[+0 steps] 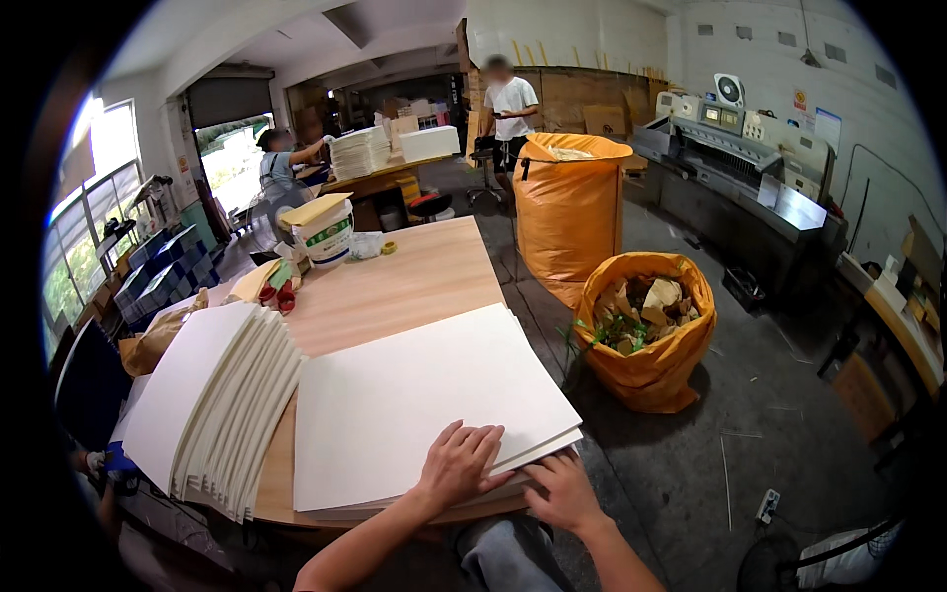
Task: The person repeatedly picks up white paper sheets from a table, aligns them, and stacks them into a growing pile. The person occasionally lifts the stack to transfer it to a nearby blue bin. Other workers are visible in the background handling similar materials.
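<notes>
A stack of large white sheets (424,395) lies in front of me at the table's near edge, its top sheets slightly fanned at the right corner. My left hand (461,464) rests on the top sheet near the front edge, fingers stretched out and thumb toward the edge. Close beside it, my right hand (564,493) is at the near right corner, its fingers curled at the edge of the upper sheets; the fingertips are partly hidden there. To the left, a second pile of white sheets (212,395) leans in staggered, fanned layers.
The wooden table (414,266) carries a white bucket (326,237), a yellow tape roll (389,248) and red rolls (280,296). Right of it stand a tall orange sack (569,217) and a low orange sack (641,370) of scraps. Two people work farther back, near a large machine (735,148).
</notes>
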Action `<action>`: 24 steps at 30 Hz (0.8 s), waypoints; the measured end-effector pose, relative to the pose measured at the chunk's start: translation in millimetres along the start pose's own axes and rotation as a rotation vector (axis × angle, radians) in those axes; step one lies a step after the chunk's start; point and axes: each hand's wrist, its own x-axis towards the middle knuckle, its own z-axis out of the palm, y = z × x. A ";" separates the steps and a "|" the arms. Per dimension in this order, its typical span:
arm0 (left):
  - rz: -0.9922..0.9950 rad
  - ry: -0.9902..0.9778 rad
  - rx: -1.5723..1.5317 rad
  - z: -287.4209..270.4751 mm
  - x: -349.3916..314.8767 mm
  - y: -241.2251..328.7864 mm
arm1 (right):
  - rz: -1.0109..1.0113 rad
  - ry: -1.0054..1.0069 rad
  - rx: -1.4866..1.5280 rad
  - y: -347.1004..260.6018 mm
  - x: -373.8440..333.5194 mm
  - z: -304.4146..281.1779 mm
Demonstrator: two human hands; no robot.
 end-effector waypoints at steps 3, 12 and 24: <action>0.001 0.105 0.001 -6.6 3.8 4.1 | 0.173 0.285 0.059 20.4 -20.5 -6.3; -0.025 -0.327 -0.159 -38.2 30.5 -3.1 | 0.662 -0.278 -0.081 9.5 29.4 -68.1; 0.025 -0.210 -0.293 -32.4 23.8 -22.9 | 0.560 0.229 0.624 13.0 52.0 -13.7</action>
